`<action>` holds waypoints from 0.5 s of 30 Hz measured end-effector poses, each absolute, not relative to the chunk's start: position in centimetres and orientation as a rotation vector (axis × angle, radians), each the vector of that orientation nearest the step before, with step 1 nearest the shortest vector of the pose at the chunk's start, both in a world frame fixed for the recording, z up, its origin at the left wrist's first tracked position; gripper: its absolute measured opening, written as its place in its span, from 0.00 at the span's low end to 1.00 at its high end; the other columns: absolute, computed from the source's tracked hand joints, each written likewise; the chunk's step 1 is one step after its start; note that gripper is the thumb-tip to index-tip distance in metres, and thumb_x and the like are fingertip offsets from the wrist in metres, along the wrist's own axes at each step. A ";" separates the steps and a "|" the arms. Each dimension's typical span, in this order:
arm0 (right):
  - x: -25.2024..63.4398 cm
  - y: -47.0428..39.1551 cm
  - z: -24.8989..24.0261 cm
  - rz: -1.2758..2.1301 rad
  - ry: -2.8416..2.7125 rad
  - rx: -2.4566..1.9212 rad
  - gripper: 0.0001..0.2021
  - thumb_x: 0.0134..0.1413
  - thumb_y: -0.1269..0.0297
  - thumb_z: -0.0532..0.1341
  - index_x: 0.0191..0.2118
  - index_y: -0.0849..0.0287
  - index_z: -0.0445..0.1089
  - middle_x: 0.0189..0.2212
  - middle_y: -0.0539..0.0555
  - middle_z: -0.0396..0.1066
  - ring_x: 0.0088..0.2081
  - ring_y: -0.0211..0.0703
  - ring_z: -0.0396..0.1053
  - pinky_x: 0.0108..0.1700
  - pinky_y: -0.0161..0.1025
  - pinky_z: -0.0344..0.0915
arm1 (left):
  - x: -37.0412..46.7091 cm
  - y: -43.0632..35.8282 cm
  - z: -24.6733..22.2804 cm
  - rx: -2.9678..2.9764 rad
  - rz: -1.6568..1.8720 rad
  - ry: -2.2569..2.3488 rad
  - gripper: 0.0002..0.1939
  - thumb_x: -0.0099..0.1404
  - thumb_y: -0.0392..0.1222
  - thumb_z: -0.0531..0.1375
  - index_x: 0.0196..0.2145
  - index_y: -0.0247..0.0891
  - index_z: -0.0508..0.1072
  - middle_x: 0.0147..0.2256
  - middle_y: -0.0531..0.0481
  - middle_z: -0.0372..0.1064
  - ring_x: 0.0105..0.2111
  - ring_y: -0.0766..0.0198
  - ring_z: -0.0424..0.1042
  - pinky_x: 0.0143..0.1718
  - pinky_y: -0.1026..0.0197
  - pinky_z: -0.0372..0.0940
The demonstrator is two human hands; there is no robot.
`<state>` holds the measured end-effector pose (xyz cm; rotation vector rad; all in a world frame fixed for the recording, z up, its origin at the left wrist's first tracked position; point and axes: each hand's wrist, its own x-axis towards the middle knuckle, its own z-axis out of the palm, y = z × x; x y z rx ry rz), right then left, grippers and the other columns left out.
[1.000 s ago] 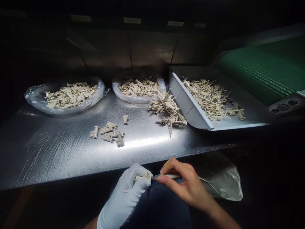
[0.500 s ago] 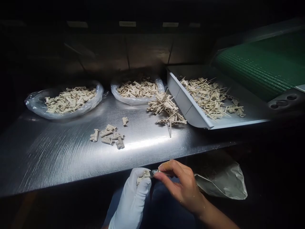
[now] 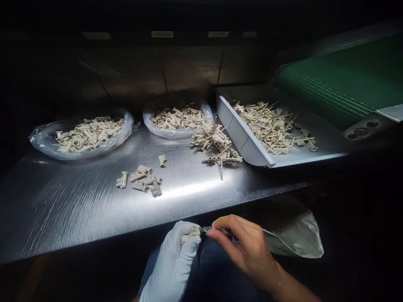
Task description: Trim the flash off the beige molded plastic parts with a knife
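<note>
A white glove covers my left hand (image 3: 176, 256), whose thumb and fingers pinch a small cream plastic part (image 3: 190, 233) with round openings. My bare right hand (image 3: 244, 247) is closed on a knife; its thin dark blade (image 3: 206, 229) points left and meets or nearly meets the part's right end. The knife's handle is mostly hidden in my fingers. Both hands are just below the front edge of the metal table (image 3: 78, 222). On the table ahead lies a small group of similar cream parts (image 3: 146, 178), with a single one (image 3: 162, 160) set apart.
Two clear plastic bags (image 3: 40, 144) (image 3: 176, 133) of cream parts stand at the back. A pile of parts with sprue sticks (image 3: 217, 144) lies beside a grey tray (image 3: 245, 132) holding more. A green conveyor belt (image 3: 346, 79) slopes at right. Below hangs a plastic bag (image 3: 299, 235).
My right hand has shifted slightly right, away from my left hand, showing more of the blade. My left hand keeps its hold on the part. The whole view has shifted a little.
</note>
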<state>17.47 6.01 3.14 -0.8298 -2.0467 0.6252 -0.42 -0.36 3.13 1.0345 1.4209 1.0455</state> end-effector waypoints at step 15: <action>19.5 7.7 4.7 0.373 -2.280 -0.708 0.12 0.72 0.76 0.54 0.52 0.57 0.70 0.38 0.53 0.80 0.35 0.41 0.75 0.41 0.40 0.65 | -1.5 0.1 3.1 1.103 1.048 1.420 0.18 0.75 0.56 0.57 0.37 0.41 0.77 0.35 0.50 0.72 0.35 0.58 0.70 0.41 0.58 0.67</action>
